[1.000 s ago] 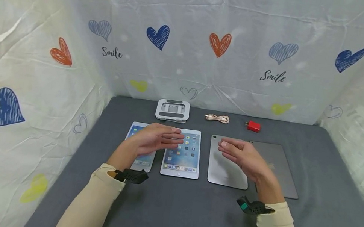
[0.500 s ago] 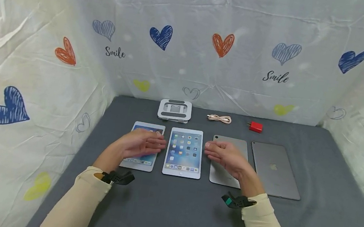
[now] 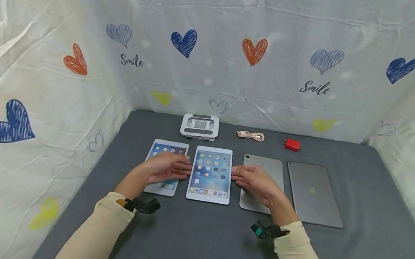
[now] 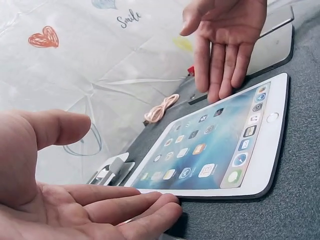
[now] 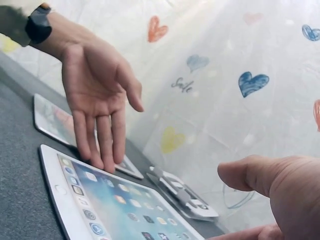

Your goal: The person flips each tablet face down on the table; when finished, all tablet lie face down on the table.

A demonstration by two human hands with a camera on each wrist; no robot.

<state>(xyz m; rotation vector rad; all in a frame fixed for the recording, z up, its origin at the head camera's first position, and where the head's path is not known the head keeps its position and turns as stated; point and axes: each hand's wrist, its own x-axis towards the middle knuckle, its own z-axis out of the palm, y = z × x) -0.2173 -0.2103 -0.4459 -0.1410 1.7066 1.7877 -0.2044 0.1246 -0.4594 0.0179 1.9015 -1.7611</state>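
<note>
A white tablet (image 3: 211, 175) with its home screen lit lies face up between the two hands. At its left edge is my left hand (image 3: 164, 168), fingers straight; the fingertips meet or nearly meet the edge in the left wrist view. My right hand (image 3: 257, 181) is at the opposite edge, fingers also extended and thumb raised in the right wrist view. Beneath the left hand, a second white tablet (image 3: 163, 189) is partly covered. The right hand hides part of a silver tablet (image 3: 253, 202) lying back up. Neither hand grips anything.
A larger grey tablet (image 3: 316, 197) lies back up at the right. Along the back of the grey table (image 3: 194, 240) are a folded white stand (image 3: 200, 126), a coiled cable (image 3: 250, 135) and a red charger plug (image 3: 292, 144). A heart-printed curtain (image 3: 214, 74) rises behind.
Both hands have come down to the sides of the middle tablet, the right one moving leftward from over the silver tablet. The left hand went left, then slightly back right. The tablets stay put.
</note>
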